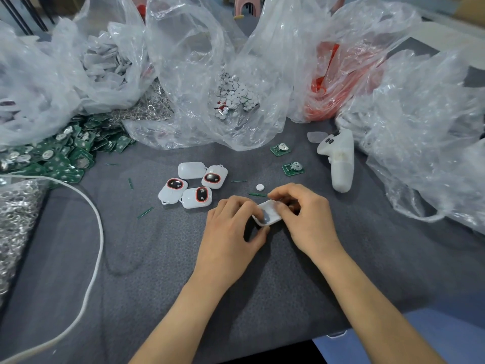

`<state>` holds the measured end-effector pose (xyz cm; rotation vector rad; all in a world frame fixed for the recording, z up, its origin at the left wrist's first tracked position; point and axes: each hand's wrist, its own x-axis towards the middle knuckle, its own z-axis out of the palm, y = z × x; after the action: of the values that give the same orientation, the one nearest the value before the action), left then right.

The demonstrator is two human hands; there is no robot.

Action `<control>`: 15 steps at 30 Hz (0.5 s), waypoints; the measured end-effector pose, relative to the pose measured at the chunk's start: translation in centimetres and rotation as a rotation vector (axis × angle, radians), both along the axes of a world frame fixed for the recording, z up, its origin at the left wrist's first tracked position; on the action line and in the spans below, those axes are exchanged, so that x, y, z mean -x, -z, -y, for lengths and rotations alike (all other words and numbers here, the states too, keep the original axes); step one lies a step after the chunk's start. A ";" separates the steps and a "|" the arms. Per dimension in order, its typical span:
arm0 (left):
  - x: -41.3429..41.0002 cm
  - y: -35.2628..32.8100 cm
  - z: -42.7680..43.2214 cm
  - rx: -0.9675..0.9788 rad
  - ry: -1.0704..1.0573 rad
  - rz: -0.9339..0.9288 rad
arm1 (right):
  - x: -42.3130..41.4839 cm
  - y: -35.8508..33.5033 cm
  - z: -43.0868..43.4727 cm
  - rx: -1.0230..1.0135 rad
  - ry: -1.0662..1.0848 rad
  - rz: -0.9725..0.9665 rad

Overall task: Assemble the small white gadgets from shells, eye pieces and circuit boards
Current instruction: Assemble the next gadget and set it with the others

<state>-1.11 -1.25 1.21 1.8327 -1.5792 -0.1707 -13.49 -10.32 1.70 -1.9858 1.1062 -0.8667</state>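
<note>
White shell [267,215] is held over the counter [157,258] by both grips: left grip [231,232] curls fingers and thumb round its near-left edge, right grip [307,219] pinches the far-right side. Just beyond them lies a small white disc [260,187]; beyond the left grip, four gadgets [194,185] clustered; farther beyond the right, two circuit boards [293,168].
</note>
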 end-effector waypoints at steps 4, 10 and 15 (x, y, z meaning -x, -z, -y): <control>0.0 0.2 0.1 0.004 -0.006 -0.003 | -0.1 0.1 -0.1 0.014 0.005 -0.018; 0.0 0.3 0.1 0.008 -0.009 -0.001 | -0.2 0.1 0.0 -0.001 0.022 0.002; 0.0 0.3 0.1 0.002 -0.012 0.006 | -0.1 0.2 -0.1 0.000 0.025 0.058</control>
<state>-1.08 -1.33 0.95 1.8428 -1.5715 -0.1584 -13.39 -10.21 1.55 -1.9388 1.0997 -0.9317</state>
